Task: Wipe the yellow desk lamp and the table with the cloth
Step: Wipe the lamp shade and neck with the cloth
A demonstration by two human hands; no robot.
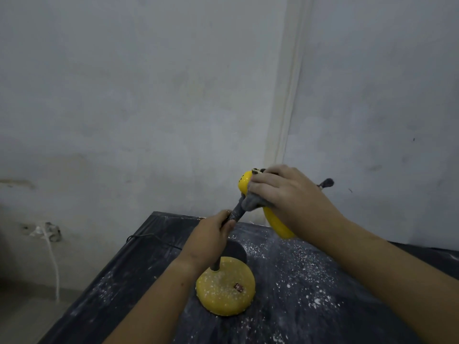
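The yellow desk lamp stands on the dark table [310,281]. Its round yellow base [224,291] is dusted with white powder and carries a small red switch. My left hand [211,238] grips the dark flexible neck [236,214] just below the shade. My right hand [283,192] presses a grey cloth [250,202] against the top of the yellow shade [277,223]. A corner of the cloth sticks out behind my right hand. Most of the shade is hidden under that hand.
White powder is scattered over the table around the base. A black cord [146,237] runs off the table's far left edge. A wall socket [47,230] with a white cable sits low on the left wall. The room corner is close behind the lamp.
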